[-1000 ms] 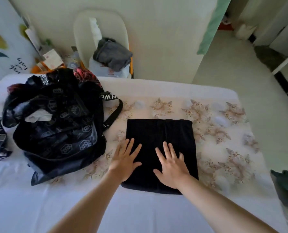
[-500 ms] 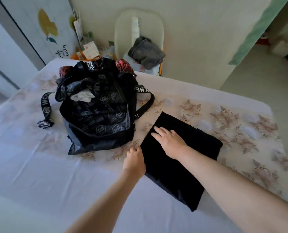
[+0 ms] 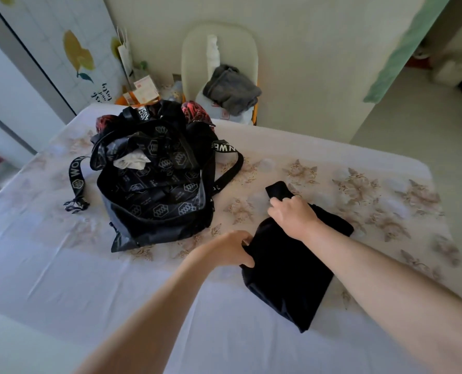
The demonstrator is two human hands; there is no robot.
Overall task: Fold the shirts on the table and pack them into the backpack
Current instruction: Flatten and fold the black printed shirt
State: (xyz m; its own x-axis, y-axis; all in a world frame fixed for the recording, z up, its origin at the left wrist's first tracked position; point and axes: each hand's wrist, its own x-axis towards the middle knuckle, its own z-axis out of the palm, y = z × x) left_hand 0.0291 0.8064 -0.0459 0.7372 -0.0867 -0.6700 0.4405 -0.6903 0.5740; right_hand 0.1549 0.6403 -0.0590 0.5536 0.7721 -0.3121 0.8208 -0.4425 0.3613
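**A:** How many of each thing are there?

**B:** There is one table (image 3: 62, 279) and one pale chair (image 3: 219, 44) behind the backpack. One black backpack (image 3: 157, 190) stands on the table. One folded black shirt (image 3: 286, 276) lies just right of the backpack, and the person has two hands on it.

**A:** Where does the shirt lie relative to the hands?

**B:** Both hands have hold of it. The left hand (image 3: 232, 248) pinches the edge nearest the backpack, thumb on top and fingers tucked under. The right hand (image 3: 292, 214) has its fingers curled round the far end, and a small fold pokes out past the knuckles. Most of the shirt stretches from the two hands toward the person and rests on the table.

**A:** What is in the backpack?

**B:** Its mouth gapes open, and one crumpled white cloth (image 3: 131, 161) shows near the top. Red patterned fabric (image 3: 195, 114) sticks out at the back of the backpack. Whether it is inside or behind cannot be told. The chair holds one grey garment (image 3: 232, 89).
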